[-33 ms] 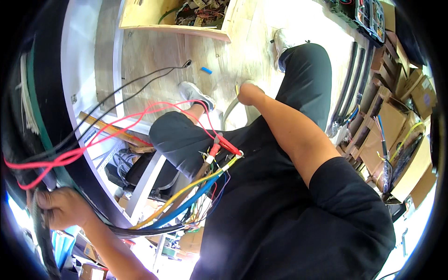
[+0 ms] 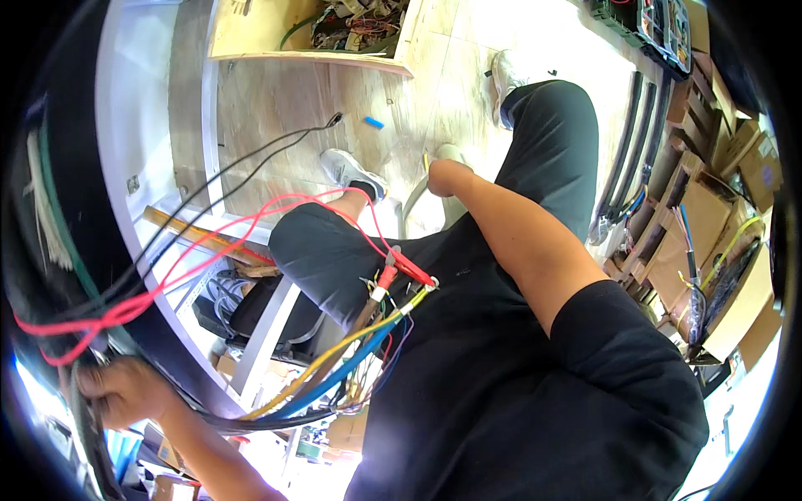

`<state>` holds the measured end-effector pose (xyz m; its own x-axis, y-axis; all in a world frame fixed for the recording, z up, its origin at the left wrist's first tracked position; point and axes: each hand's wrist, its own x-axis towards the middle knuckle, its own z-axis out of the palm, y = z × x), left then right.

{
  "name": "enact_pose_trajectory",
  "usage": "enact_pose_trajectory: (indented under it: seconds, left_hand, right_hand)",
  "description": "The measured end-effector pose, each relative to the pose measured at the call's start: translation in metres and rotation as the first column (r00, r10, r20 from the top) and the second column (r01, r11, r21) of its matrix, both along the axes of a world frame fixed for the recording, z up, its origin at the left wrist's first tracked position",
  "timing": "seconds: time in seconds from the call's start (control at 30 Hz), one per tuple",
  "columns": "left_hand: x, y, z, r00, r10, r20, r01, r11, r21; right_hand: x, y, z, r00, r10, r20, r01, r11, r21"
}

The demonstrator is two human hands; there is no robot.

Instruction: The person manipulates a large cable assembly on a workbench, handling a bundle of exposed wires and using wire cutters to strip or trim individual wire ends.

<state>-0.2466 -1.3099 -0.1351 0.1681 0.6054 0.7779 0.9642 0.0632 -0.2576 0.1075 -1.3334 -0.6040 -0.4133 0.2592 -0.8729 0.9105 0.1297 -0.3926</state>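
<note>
My left hand [image 2: 117,392] is wrapped around a dark braided cable [image 2: 88,438] at the lower left. My right hand [image 2: 447,179] is lowered between my legs, fingers curled and partly hidden, a small yellow tip and a grey curved strip beside it; what it holds is unclear. Red wires [image 2: 125,308] and thin black wires [image 2: 242,168] loop across the left side. A bundle of yellow [image 2: 334,351], blue [image 2: 322,388] and thinner coloured wires, with red-sleeved ends [image 2: 387,277], hangs in front of my dark clothing.
A black-and-white cabinet frame [image 2: 138,117] stands at my left. A plywood box of scrap wire [image 2: 251,25] sits on the wooden floor [image 2: 351,100] near a blue piece [image 2: 373,122]. A toolbox [image 2: 639,29], long black strips [image 2: 626,150] and cardboard [image 2: 668,242] are to my right.
My left hand and the cable in it appear slightly lower and to the right, with the red wires lower too. The rest of the view has shifted only slightly.
</note>
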Motion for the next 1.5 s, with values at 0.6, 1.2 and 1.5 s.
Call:
enact_pose_trajectory:
  seconds: [0.6, 1.2, 1.5]
  left_hand:
    - [0.049, 0.01, -0.084, 0.937, 0.348, 0.029, -0.341, 0.93, -0.137]
    - [0.046, 0.048, -0.121, 0.891, 0.443, -0.098, -0.453, 0.854, -0.257]
    - [0.043, 0.056, -0.127, 0.876, 0.469, -0.113, -0.482, 0.839, -0.254]
  right_hand:
    - [-0.006, -0.068, -0.118, 0.887, -0.454, 0.087, 0.461, 0.859, -0.223]
    - [-0.052, -0.083, -0.326, 0.403, -0.859, 0.315, 0.871, 0.466, 0.157]
    - [-0.075, -0.079, -0.336, 0.212, -0.916, 0.34, 0.892, 0.323, 0.316]
